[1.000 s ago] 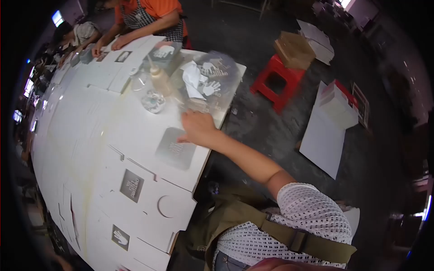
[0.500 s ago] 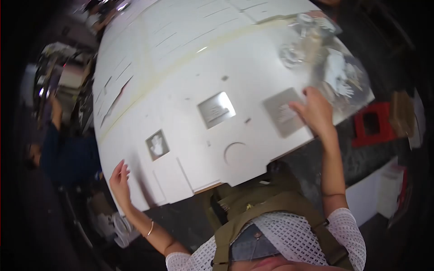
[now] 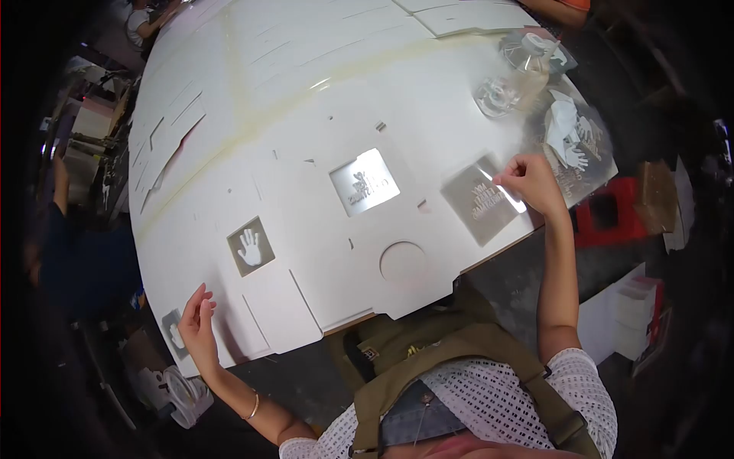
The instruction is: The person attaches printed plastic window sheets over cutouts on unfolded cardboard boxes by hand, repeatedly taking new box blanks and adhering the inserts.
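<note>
My right hand (image 3: 535, 182) pinches the right edge of a translucent lettered sheet (image 3: 478, 205), where a bright glare streak shows. The sheet lies near the table's front right edge. My left hand (image 3: 199, 330) hovers at the front left, fingers loosely bent and apart, with nothing visible in them. Beside it, partly covered, is a small grey piece with a white shape (image 3: 174, 335). Between the hands, a square with a white handprint (image 3: 249, 246) and a shiny square with dark lettering (image 3: 365, 183) lie within the white board (image 3: 306, 199).
At the back right stand clear containers (image 3: 527, 55) beside a transparent sheet with white hand shapes (image 3: 577, 145). Small scraps (image 3: 381, 126) dot the board. A red stool (image 3: 608, 214) stands right of the table. Other people (image 3: 84, 252) are at the left and far edges.
My right thumb and fingers have closed together at the sheet's edge, and glare now shows there. The view has shifted slightly. A small grey piece has become visible beside my left hand.
</note>
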Demonstrator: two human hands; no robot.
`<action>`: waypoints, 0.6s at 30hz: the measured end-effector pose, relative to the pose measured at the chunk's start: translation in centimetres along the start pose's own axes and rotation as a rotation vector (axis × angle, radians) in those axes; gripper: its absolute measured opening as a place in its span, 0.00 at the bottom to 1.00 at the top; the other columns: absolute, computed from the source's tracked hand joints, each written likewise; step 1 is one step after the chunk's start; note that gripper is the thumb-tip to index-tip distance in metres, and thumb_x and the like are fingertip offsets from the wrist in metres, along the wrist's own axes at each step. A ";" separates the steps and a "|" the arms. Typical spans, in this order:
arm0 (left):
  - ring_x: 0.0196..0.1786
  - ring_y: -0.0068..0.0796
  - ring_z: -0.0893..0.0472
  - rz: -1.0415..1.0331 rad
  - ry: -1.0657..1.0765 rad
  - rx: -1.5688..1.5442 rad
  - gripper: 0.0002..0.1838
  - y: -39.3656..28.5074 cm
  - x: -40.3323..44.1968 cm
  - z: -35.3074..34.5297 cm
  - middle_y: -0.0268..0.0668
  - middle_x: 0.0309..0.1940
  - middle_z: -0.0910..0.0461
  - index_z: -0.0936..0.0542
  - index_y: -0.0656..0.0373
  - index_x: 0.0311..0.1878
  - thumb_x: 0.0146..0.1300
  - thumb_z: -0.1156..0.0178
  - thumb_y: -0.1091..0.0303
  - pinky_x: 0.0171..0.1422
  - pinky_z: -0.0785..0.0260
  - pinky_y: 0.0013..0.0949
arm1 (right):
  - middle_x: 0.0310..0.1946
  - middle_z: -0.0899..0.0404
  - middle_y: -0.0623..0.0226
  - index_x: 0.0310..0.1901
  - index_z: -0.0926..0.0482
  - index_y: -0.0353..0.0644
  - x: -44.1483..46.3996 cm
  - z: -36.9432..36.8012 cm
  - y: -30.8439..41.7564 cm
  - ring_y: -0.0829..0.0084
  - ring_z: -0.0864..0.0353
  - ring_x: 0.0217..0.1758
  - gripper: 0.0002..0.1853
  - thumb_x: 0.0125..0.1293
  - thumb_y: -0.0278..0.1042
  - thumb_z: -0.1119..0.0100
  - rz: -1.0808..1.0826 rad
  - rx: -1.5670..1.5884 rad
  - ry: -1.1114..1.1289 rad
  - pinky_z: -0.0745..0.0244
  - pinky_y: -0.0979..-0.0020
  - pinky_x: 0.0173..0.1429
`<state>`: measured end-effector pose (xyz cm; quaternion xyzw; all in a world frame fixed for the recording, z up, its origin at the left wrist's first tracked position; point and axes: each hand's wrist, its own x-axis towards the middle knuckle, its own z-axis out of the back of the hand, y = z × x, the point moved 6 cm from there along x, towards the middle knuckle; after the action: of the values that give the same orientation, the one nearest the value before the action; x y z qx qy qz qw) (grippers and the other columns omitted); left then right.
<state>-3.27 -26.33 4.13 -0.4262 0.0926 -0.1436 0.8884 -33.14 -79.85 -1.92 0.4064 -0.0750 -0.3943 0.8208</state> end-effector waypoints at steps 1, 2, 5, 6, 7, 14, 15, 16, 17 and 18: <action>0.42 0.21 0.23 0.000 0.011 -0.014 0.17 0.2 0.1 -0.1 0.37 0.43 0.18 0.22 0.61 0.58 0.69 0.44 0.67 0.49 0.31 0.25 | 0.17 0.23 0.62 0.23 0.21 0.34 -0.1 0.2 0.1 0.72 0.24 0.20 0.13 0.47 0.35 0.29 -0.007 -0.014 -0.009 0.33 0.70 0.26; 0.42 0.21 0.23 -0.018 0.011 -0.020 0.17 0.3 0.1 -0.1 0.37 0.43 0.18 0.22 0.61 0.58 0.69 0.44 0.67 0.49 0.31 0.25 | 0.16 0.23 0.65 0.25 0.21 0.33 -0.3 0.3 0.4 0.77 0.26 0.20 0.10 0.50 0.31 0.31 0.019 -0.004 -0.031 0.34 0.72 0.26; 0.42 0.23 0.23 -0.027 0.003 -0.076 0.16 1.1 0.1 -0.2 0.38 0.42 0.19 0.22 0.64 0.57 0.68 0.45 0.70 0.52 0.30 0.26 | 0.17 0.23 0.68 0.28 0.19 0.32 -0.6 0.6 1.0 0.82 0.29 0.20 0.08 0.54 0.28 0.33 0.076 -0.048 -0.095 0.35 0.75 0.26; 0.43 0.23 0.23 -0.034 -0.006 -0.053 0.16 1.2 0.0 -0.1 0.38 0.42 0.19 0.22 0.64 0.56 0.68 0.45 0.70 0.52 0.30 0.26 | 0.17 0.22 0.68 0.28 0.18 0.32 -0.9 0.6 1.3 0.81 0.29 0.20 0.08 0.54 0.29 0.33 0.107 -0.088 -0.135 0.35 0.75 0.26; 0.43 0.23 0.23 -0.040 -0.015 -0.029 0.16 1.4 0.0 -0.1 0.39 0.42 0.19 0.22 0.64 0.56 0.68 0.45 0.70 0.52 0.30 0.26 | 0.17 0.22 0.68 0.28 0.18 0.32 -1.0 0.5 1.5 0.81 0.29 0.20 0.08 0.54 0.29 0.33 0.104 -0.100 -0.130 0.35 0.75 0.26; 0.43 0.23 0.23 -0.056 -0.004 -0.002 0.16 1.3 -0.6 -0.5 0.39 0.43 0.19 0.23 0.64 0.57 0.70 0.47 0.70 0.53 0.30 0.26 | 0.23 0.21 0.60 0.33 0.18 0.31 -2.2 0.8 3.0 0.74 0.24 0.25 0.07 0.60 0.27 0.39 0.288 -0.367 -0.313 0.31 0.72 0.32; 0.44 0.23 0.23 -0.057 -0.011 0.023 0.15 0.9 -0.8 -0.5 0.39 0.43 0.20 0.23 0.64 0.57 0.70 0.47 0.71 0.53 0.30 0.26 | 0.26 0.20 0.58 0.35 0.18 0.31 -2.7 0.8 4.3 0.73 0.22 0.27 0.06 0.60 0.26 0.40 0.489 -0.528 -0.425 0.30 0.72 0.34; 0.44 0.23 0.23 -0.052 -0.010 0.021 0.15 0.5 -0.8 -0.7 0.39 0.43 0.20 0.23 0.64 0.57 0.70 0.47 0.71 0.53 0.30 0.26 | 0.26 0.20 0.58 0.35 0.18 0.31 -2.9 0.7 4.4 0.73 0.22 0.27 0.06 0.60 0.26 0.40 0.490 -0.532 -0.420 0.30 0.72 0.34; 0.44 0.23 0.22 -0.070 -0.015 0.073 0.15 -0.1 -0.8 -0.9 0.39 0.43 0.20 0.22 0.64 0.57 0.70 0.47 0.72 0.53 0.30 0.26 | 0.27 0.20 0.58 0.37 0.18 0.31 -3.2 0.8 4.4 0.72 0.22 0.29 0.07 0.61 0.26 0.41 0.441 -0.519 -0.429 0.29 0.71 0.36; 0.44 0.24 0.22 -0.084 -0.021 0.127 0.15 -0.8 -0.9 -1.1 0.38 0.43 0.20 0.22 0.65 0.56 0.70 0.47 0.72 0.53 0.30 0.27 | 0.29 0.20 0.58 0.39 0.19 0.32 -3.4 0.9 4.6 0.72 0.22 0.30 0.07 0.62 0.25 0.41 0.394 -0.506 -0.433 0.28 0.70 0.37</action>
<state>-4.63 -27.32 4.15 -0.3738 0.0561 -0.1819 0.9077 -33.15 -76.30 2.67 0.0764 -0.2236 -0.3116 0.9204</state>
